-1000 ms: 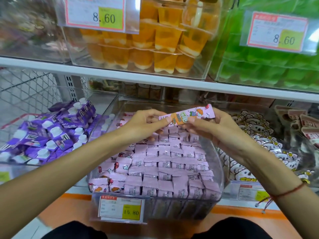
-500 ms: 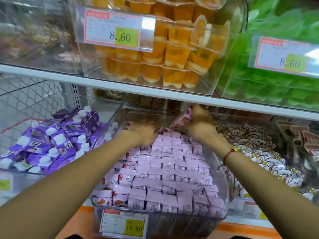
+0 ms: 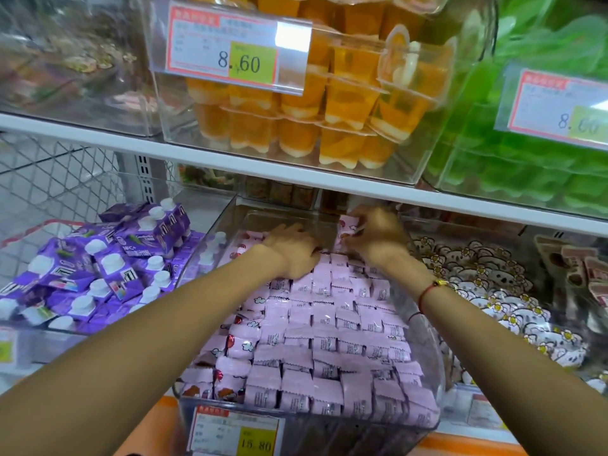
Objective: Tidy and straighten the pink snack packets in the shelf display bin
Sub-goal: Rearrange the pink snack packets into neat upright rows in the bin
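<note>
Left hand (image 3: 291, 250) flat, fingers extended, on the small pink foil snack packets (image 3: 329, 340); right hand (image 3: 375, 236) pinching one pink packet (image 3: 348, 225) — tag (image 3: 235, 434) below hands reads 15.80.

orange bin tag (image 3: 230, 49): 8.60 | green bin tag (image 3: 559, 108): 8.60 | pink packet bin tag (image 3: 235, 436): 15.80

Both forearms reach forward, converging. The left hand (image 3: 293, 251) lies palm-down, fingers straight; the right hand (image 3: 375, 234) has curled fingers pinching.
</note>
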The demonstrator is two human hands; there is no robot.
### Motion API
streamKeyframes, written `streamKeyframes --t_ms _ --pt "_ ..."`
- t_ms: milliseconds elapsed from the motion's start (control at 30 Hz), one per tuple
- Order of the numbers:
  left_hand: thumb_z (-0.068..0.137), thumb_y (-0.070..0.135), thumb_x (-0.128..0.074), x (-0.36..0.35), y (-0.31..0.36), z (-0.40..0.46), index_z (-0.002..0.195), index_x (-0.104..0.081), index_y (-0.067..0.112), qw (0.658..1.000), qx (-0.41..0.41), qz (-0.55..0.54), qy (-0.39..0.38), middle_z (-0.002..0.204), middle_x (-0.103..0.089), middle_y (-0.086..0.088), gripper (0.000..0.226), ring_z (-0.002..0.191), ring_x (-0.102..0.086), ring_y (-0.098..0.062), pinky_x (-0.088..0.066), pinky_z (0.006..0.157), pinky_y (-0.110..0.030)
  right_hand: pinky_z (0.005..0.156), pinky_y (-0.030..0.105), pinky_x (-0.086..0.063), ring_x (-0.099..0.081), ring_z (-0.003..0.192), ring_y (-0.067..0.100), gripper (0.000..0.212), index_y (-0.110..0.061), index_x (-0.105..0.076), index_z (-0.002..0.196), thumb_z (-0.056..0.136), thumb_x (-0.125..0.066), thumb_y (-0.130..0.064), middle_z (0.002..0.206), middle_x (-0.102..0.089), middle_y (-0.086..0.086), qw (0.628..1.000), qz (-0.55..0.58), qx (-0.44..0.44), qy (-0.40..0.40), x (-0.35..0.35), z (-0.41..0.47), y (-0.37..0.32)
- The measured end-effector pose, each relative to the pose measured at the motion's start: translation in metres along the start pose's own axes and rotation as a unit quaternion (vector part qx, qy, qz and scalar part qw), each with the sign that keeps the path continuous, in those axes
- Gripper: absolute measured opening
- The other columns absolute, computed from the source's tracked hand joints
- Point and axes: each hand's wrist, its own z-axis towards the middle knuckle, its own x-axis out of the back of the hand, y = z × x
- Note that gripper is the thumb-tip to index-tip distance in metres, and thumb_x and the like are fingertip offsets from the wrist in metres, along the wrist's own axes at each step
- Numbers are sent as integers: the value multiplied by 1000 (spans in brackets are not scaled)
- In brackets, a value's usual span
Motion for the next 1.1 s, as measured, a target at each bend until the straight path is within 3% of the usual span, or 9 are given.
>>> streamKeyframes --t_ms 133,267,400,467,600,700,833,1000,1100 --pt "96 22 -38 5 1 -2 135 -46 20 997 13 -59 40 143 -43 -4 39 125 -40 -25 -39 98 -38 83 36 -51 -60 100 28 28 -16 -59 108 83 -66 -23 109 -64 10 993 -93 33 -61 -18 2 0" --pt "91 4 -44 15 2 3 141 -39 24 991 43 -127 19 145 -43 -4 54 127 -43 -26 -41 102 -42 92 35 -43 -51 116 31 33 -8 -54 122 92 -50 -21 127 -54 13 964 -214 66 -142 -23 1 4" --pt "95 9 -40 10 8 6 139 -42 31 987 21 -157 -32 134 -54 -5 49 103 -58 -24 -51 86 -38 96 36 -42 -46 117 27 34 -15 -56 124 93 -42 -16 127 -53 10 951 -220 117 -182 -3 -8 4" --pt "97 20 -38 5 9 6 141 -37 38 990 13 -138 -34 131 -54 -7 47 99 -58 -25 -51 83 -39 87 33 -45 -51 108 26 32 -16 -59 120 94 -41 -17 118 -56 8 958 -199 153 -141 14 -22 4" --pt "98 28 -37 0 8 7 144 -33 38 996 -1 -73 -43 145 -41 -5 47 124 -46 -27 -41 102 -43 70 30 -40 -57 98 29 23 -19 -62 111 91 -52 -22 92 -52 3 979 -154 132 3 45 -75 16" --pt "94 19 -42 5 17 15 135 -47 29 998 13 -58 -15 136 -52 -4 42 115 -51 -25 -45 95 -38 72 33 -40 -54 101 28 34 -19 -57 123 90 -54 -27 106 -55 6 991 -120 66 8 55 -112 26" --pt "92 13 -45 3 37 30 123 -58 26 992 55 -101 43 125 -59 -2 36 109 -56 -24 -49 91 -38 61 31 -39 -60 81 29 26 -21 -61 114 92 -49 -27 94 -65 6 998 -56 31 19 50 -132 33" --pt "99 30 -40 -4 50 47 125 -56 35 989 39 -135 50 122 -62 0 30 107 -57 -24 -48 85 -35 61 27 -38 -55 71 16 23 -23 -66 108 91 -50 -24 83 -61 -4 999 -2 24 39 46 -132 41" --pt "99 39 -41 -8 51 50 123 -58 35 990 40 -129 29 123 -62 2 30 107 -57 -22 -48 88 -37 64 33 -47 -60 74 20 27 -26 -58 117 91 -50 -26 82 -62 -5 998 37 17 37 49 -133 45"
